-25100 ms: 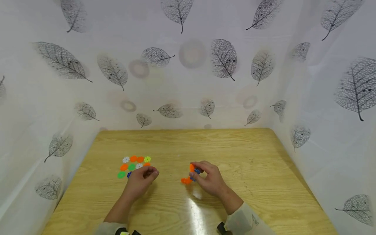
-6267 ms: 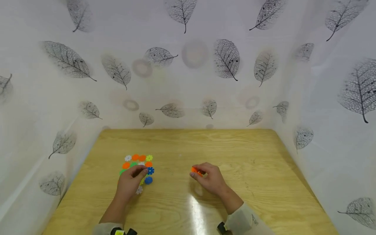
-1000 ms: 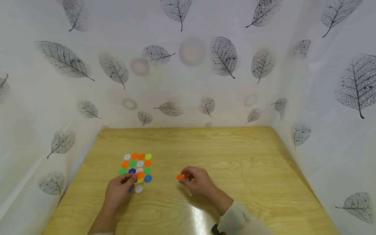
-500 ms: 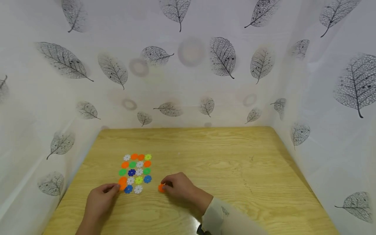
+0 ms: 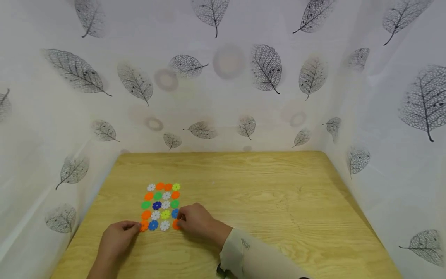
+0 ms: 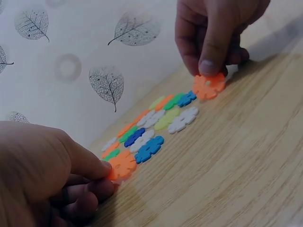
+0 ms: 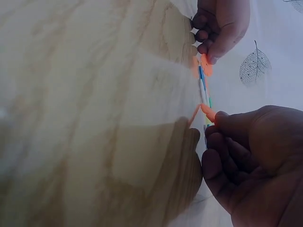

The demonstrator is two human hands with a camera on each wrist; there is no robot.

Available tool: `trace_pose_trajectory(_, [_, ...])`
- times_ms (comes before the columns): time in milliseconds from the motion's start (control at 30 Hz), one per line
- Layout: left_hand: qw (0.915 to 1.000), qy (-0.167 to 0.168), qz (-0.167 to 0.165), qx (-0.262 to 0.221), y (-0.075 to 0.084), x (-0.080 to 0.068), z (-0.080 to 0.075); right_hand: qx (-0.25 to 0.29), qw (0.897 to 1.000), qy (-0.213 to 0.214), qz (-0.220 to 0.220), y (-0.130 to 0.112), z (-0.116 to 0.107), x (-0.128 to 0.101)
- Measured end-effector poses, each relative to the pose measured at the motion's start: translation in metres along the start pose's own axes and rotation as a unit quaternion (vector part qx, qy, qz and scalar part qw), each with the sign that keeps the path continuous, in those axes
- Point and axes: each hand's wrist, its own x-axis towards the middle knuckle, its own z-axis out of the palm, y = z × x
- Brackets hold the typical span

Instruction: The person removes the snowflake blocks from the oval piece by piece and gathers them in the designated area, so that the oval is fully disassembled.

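Flower-shaped plastic interlocking discs lie flat in a grid of several rows on the left of the table. At the grid's near left corner, my left hand pinches an orange disc, tilted, between thumb and finger. My right hand pinches another orange disc at the near right corner, its edge raised in the right wrist view. Between these two lie a blue disc and a white disc. Behind the right hand's fingers, a second blue disc is partly covered.
The wooden table extends right and behind the grid. A pale curtain with leaf prints hangs at the back and both sides. A yellow disc marks the grid's far right corner.
Over the last second my left hand brought an orange disc down to the near left corner, leaving another orange one just behind it. My right hand slid left to the near right corner with its disc.
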Motion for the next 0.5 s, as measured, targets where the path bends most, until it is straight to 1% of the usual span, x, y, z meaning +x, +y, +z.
trace_pose_trajectory(200, [0.9997,-0.009,-0.001,0.022,0.0005,0.0024,0.0007,-0.015,1.0,-0.002,0.022,-0.0027,0.0038,0.0032])
trace_pose_trajectory(333, [0.9994,-0.022,-0.01,0.026,-0.0022,0.0009,-0.0019,-0.014,1.0,-0.003,0.026,-0.0016,0.0071,0.0034])
trace_pose_trajectory(400, [0.9994,-0.022,-0.011,0.026,-0.0022,0.0008,-0.0031,-0.017,1.0,-0.001,0.025,-0.0012,0.0079,0.0037])
trace_pose_trajectory(500, [0.9995,-0.013,-0.008,0.027,-0.001,0.002,-0.004,-0.028,0.999,0.009,0.023,-0.0006,0.0085,0.0048])
